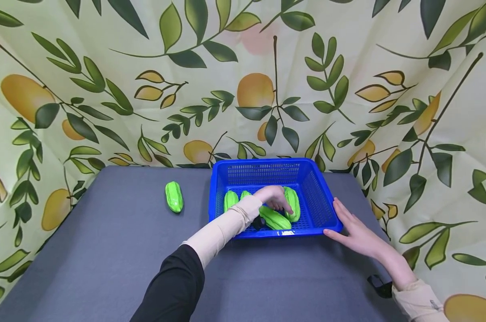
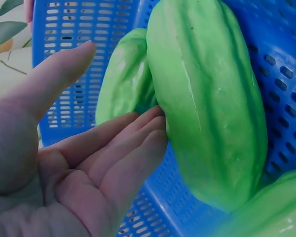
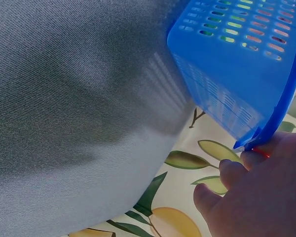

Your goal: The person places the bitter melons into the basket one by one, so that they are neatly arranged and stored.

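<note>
In the head view my left hand reaches into a blue plastic basket. Its fingers are nearly straight, with the tips against a large light-green ridged gourd, and the thumb stands apart from it. A second gourd lies behind that one in the left wrist view. Other gourds in the basket include one lying slantwise and one at the left; my forearm partly hides the group. With fairly straight fingers, my right hand touches the basket's right rim near the front corner.
Left of the basket, a single green gourd lies on the grey tabletop. A curtain with fruit and leaf prints hangs behind the table and along its sides. The basket stands near the table's back right edge.
</note>
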`<state>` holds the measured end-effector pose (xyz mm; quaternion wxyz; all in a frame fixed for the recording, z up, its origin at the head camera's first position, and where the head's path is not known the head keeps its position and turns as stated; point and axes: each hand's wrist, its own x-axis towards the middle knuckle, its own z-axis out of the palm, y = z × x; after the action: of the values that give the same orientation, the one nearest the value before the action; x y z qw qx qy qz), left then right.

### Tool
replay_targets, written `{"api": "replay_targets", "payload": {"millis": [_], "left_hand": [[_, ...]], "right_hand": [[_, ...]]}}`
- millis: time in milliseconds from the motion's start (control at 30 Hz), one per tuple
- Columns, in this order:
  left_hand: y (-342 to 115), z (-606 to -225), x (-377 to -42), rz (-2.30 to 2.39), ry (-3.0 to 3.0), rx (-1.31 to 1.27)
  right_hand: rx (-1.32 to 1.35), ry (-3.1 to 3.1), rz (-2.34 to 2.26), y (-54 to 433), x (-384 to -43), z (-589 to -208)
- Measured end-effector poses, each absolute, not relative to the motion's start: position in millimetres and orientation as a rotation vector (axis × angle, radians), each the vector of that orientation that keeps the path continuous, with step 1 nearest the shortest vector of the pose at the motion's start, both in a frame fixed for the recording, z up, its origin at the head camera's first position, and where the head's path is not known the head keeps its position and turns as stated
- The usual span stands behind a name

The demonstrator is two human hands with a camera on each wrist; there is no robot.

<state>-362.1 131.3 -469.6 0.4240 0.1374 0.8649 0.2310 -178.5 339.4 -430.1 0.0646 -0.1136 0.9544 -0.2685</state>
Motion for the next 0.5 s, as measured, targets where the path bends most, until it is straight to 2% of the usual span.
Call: {"api": "replay_targets", "payload": {"millis": [67,200,367,500], "left_hand": [[126,-462,-359,0.605,2.157,0.382],[103,-405,-322,0.660,2.307,0.478],[68,-379,-318,0.759,2.416,0.627],[45,-370,-322,0.907,2.455,0.652]], "right_hand": [[-0.344,2.884,-0.810,339,-178,-430],[-0.347,2.888,-0.807,339,-177,-430],[-0.358,2.888,-0.820,338,-176,-430],[-0.373,2.887,-0.846,340,-176,-431]]}}
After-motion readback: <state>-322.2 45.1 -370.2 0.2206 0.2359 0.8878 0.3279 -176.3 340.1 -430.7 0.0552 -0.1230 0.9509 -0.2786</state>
